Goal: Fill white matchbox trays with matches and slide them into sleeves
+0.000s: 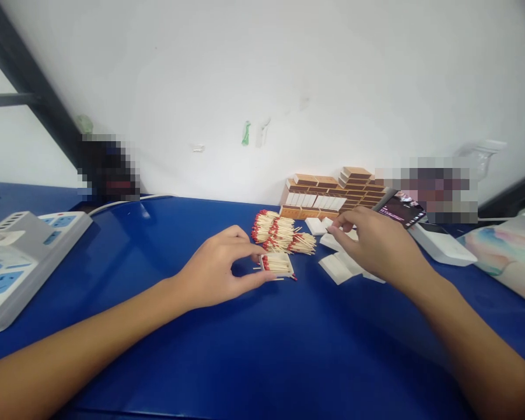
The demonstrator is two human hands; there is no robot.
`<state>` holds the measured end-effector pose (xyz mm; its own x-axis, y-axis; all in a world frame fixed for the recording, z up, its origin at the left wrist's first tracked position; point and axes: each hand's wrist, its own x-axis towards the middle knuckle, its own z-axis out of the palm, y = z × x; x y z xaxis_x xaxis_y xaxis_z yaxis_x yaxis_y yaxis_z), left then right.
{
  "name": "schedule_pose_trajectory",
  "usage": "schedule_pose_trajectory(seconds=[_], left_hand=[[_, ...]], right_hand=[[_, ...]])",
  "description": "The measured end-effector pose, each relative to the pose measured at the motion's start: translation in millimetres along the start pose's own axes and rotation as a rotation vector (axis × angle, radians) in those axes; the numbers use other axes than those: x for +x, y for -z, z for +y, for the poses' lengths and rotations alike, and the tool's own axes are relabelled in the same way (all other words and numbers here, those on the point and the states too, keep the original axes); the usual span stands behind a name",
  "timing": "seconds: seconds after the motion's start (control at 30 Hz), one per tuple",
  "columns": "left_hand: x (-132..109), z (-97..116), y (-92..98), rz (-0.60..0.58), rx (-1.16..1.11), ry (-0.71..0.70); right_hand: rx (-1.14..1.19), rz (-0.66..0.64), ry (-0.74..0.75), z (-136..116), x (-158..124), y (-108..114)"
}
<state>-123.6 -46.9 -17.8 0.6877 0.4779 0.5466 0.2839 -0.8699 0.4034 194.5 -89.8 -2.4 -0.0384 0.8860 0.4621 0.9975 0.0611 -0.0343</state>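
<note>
My left hand (pixel 221 265) has its thumb and fingers closed around the left end of a small white matchbox tray (pixel 284 272). Red-headed matches (pixel 275 264) lie side by side inside it, and a few loose ones lie against its outer edges. Right behind the tray is a heap of matches (pixel 280 232). Over the white paper pieces and small boxes on the right, my right hand (pixel 370 236) pinches thumb and fingertips together. What sits between those fingertips is too small to make out. A white folded piece (pixel 340 267) lies below that hand.
Stacked brown matchboxes (pixel 312 198) stand against the wall at the back. A lit phone (pixel 401 209) leans by their right end, near a white device (pixel 441 244) and a colourful packet (pixel 507 251). Power strips (pixel 9 280) occupy the left of the blue table (pixel 245 361).
</note>
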Motion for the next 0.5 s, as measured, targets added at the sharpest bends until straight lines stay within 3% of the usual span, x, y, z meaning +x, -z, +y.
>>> schedule_pose_trajectory(seconds=[0.1,0.23,0.4,0.5], left_hand=[[0,0,-2.1,-0.021,-0.008,-0.024],[-3,-1,-4.6,-0.015,-0.001,-0.027],[-5,0,-5.8,-0.012,0.004,-0.053],[-6,0,-5.9,0.008,-0.003,-0.074]], right_hand=[[-0.004,-0.09,-0.052,11,3,-3],[-0.003,-0.067,-0.12,21,6,-6],[0.296,0.135,-0.433,58,19,-6],[0.357,0.256,-0.518,84,35,-6]])
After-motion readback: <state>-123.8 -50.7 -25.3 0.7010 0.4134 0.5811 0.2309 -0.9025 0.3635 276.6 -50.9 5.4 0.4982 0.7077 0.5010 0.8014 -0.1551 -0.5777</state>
